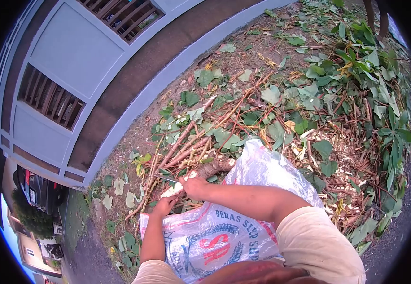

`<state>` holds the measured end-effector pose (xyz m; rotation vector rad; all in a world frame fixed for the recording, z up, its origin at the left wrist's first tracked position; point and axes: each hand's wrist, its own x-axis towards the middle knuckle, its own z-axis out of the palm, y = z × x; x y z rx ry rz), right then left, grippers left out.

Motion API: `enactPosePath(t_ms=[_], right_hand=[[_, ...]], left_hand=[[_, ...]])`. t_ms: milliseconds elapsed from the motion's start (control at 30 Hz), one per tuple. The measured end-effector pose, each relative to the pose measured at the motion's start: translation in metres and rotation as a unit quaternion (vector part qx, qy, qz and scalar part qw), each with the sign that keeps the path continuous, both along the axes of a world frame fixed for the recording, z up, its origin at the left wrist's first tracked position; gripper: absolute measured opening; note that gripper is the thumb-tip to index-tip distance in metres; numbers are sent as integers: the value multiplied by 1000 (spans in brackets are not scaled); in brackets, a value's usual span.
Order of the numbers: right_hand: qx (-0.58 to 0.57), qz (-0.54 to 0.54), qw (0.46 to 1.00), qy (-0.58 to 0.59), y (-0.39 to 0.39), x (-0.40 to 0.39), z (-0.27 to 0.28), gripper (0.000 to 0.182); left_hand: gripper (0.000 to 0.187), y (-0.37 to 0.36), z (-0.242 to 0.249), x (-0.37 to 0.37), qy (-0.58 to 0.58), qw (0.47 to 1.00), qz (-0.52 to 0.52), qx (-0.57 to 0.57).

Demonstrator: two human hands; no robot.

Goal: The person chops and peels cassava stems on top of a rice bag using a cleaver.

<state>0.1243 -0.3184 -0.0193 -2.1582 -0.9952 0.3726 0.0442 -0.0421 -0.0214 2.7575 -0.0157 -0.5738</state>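
Note:
My right hand [195, 188] is closed around a knife, its handle hidden in the fist. The knife's metal blade [166, 178] points left, just above a partly peeled cassava root [171, 190] with white flesh showing. My left hand [165, 206] grips the near end of that root. Beyond my hands lies a thick brown piece [215, 167], a root or a stem, on the pile of sticks. A white woven rice sack [224, 232] with blue and red print spreads under my forearms and over my lap.
Cut stems [186, 142] and large green leaves [224, 137] cover the ground ahead. Peelings [342, 165] are heaped on the right beside more foliage [394, 132]. A grey-blue wall [75, 47] with slatted openings runs along the left. A dark car [37, 189] stands at far left.

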Motion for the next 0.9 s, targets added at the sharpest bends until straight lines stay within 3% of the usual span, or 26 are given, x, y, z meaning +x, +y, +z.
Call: enactPosePath(t_ms=[67,167,267,367,500,567,667,900], right_hand=[[-100,27,994,30,14,14,-39,38],[-119,27,992,25,14,18,-43,37],[-138,39,990,6,10,18,-35,39],[-87,12,996,26,4,16,-29,40],[-69,22,997,15,1,16,-5,44],[-36,5,999,31,-1,8,2,49],[-138,61,988,31,2,13,-9,52],[-110,34,993,-1,3,20,-33,55]], left_hand=[[37,-3,-2,2,16,1000,10,11],[39,9,-6,1,-4,1000,23,-2],[41,17,1,0,56,995,82,-10],[43,15,19,-7,59,990,126,20],[41,35,-3,-6,41,995,85,-22],[41,33,-8,-2,86,991,98,-30],[42,25,-5,0,64,994,89,-12],[34,57,-13,-1,84,978,162,-102]])
